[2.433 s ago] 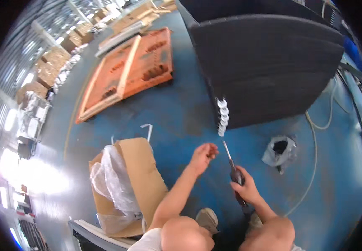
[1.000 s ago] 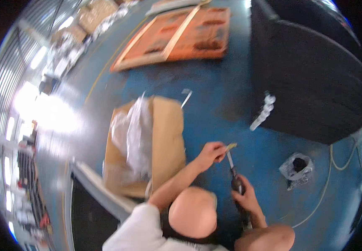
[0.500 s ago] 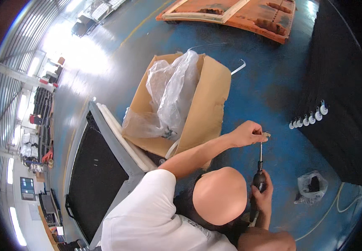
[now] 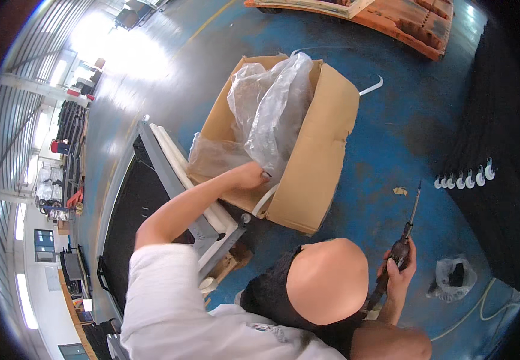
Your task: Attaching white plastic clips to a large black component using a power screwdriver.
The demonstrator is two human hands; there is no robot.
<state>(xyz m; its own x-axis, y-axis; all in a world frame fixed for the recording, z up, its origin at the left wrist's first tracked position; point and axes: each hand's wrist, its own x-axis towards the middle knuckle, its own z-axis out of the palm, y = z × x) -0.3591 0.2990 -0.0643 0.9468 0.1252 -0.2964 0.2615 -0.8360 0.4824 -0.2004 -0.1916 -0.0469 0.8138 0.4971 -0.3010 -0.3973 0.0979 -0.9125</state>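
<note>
My right hand (image 4: 397,270) is wrapped round a dark electric screwdriver (image 4: 400,249), whose long thin bit points up and away above the floor. My left hand (image 4: 249,176) is inside the near left part of an open cardboard box (image 4: 314,174), its fingers curled at the clear plastic bag (image 4: 278,114) lining it. What those fingertips hold, if anything, is hidden. A small tan scrap (image 4: 400,191) lies on the blue floor, left of the bit.
To the left stands a grey frame with a black panel (image 4: 134,210) and white padded tubes. Small white rollers (image 4: 469,179) line a black sheet at right. A plastic bag (image 4: 454,279) and a pale hose (image 4: 482,300) lie below. An orange pallet (image 4: 419,27) sits at the back.
My left hand has left the screwdriver's bit tip and moved left into the cardboard box. My right hand still grips the screwdriver, now tilted further right. The whole view has shifted a little.
</note>
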